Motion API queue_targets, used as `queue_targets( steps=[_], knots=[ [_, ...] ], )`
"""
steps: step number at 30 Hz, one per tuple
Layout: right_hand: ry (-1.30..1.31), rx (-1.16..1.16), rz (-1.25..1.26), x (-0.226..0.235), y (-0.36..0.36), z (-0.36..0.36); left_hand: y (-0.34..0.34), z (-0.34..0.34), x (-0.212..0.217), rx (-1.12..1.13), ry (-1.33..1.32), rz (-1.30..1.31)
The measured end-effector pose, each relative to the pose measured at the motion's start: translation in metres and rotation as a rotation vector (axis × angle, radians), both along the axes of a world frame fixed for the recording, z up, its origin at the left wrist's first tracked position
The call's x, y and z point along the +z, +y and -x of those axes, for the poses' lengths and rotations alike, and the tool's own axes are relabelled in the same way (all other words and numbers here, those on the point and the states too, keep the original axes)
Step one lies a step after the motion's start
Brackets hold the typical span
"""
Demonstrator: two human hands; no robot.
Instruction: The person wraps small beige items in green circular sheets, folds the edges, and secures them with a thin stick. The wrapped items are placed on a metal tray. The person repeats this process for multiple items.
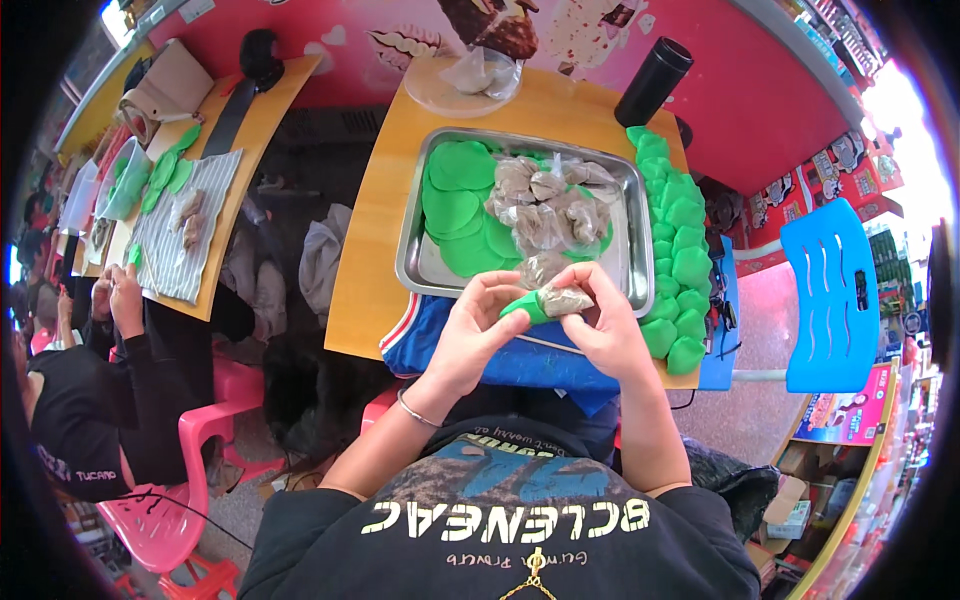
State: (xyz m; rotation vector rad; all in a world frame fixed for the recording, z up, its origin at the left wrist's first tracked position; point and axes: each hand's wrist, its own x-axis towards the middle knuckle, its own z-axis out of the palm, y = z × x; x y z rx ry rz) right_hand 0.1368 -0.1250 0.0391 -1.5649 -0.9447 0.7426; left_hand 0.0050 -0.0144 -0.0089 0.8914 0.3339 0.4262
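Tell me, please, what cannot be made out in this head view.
All in the head view:
Undersides of the small green piece and the greyish-brown lump: turned away from the camera, between the left hand and the right hand.
Floor of the rectangular metal tray under the flat round green discs: covered by them.
Multicoloured shelf goods at the right: blurred, cut off by the fisheye's edge.

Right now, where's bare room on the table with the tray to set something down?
Bare wood left of the steel tray, out to the table's left edge. Another patch behind the tray, between the clear dish and black cup. Crowded: right edge, lined with green discs; front, with blue cloth, left hand and right hand.
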Motion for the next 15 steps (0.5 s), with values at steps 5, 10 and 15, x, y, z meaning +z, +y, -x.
queue_targets(
  steps=[5, 10, 15],
  knots=[
    [-0.238, 0.014, 0.016, 0.004, 0.009, 0.003, -0.007, -0.004, -0.016, 0.067, 0.015, 0.006],
    [-0.544, -0.011, 0.002, 0.009, 0.008, -0.006, -0.014, -0.01, -0.016, 0.18, -0.076, 0.052],
    [-0.365, 0.088, 0.066, 0.013, 0.001, -0.011, -0.02, -0.009, -0.013, 0.171, -0.081, 0.015]
  ],
)
